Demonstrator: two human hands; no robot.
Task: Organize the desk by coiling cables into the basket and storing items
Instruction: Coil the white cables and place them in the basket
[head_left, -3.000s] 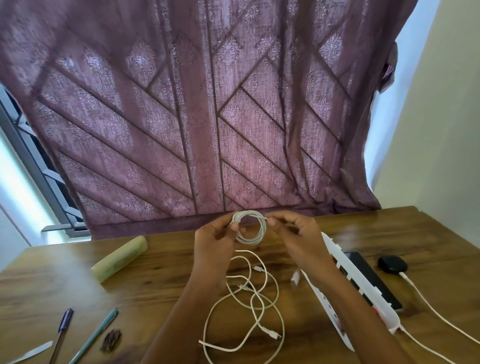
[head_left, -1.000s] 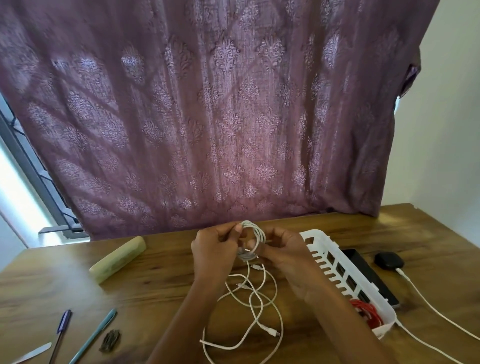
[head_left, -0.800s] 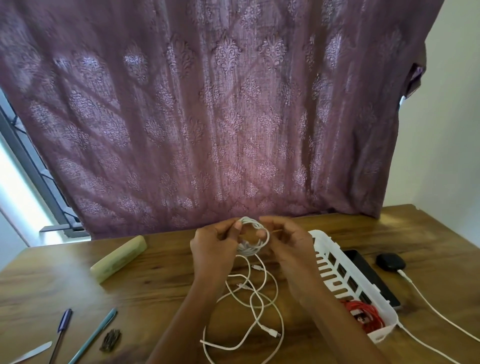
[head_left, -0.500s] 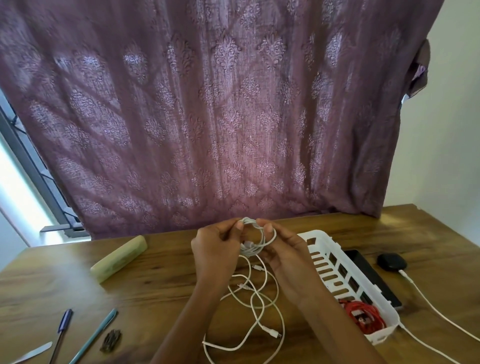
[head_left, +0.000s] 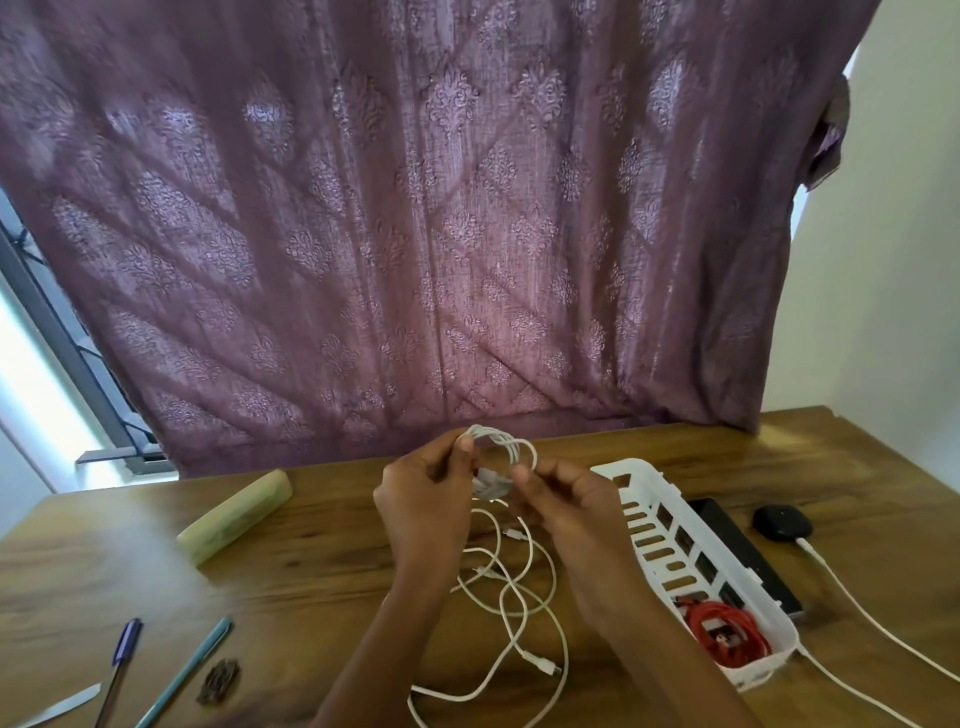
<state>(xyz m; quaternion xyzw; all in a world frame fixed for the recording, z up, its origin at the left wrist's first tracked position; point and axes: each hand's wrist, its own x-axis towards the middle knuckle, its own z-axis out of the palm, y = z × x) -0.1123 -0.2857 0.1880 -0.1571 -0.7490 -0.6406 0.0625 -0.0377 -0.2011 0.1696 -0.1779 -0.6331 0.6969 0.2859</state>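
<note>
A small coil of white cable (head_left: 506, 452) is held up above the desk between both hands. My left hand (head_left: 423, 499) pinches the coil's left side with thumb and fingertips. My right hand (head_left: 566, 506) grips its right and lower side. Loose loops of white cable (head_left: 511, 613) lie tangled on the wooden desk (head_left: 322, 561) below the hands, one connector end showing. To the right stands a white slotted basket (head_left: 654, 483) with a coiled red cable (head_left: 727, 636) in its near end.
A black flat device (head_left: 743, 545) lies behind the basket, and a black charger (head_left: 782, 522) with a white lead (head_left: 872, 621) trails right. A pale green case (head_left: 234, 514) sits left. Two pens (head_left: 122, 660), a dark clip (head_left: 218, 686) and a white blade lie front left. A purple curtain hangs behind.
Over three seconds the hands kept working the small coil, turning it slightly. The view shifted, bringing the basket's inside and the red cable into sight. The loose loops on the desk stayed put.
</note>
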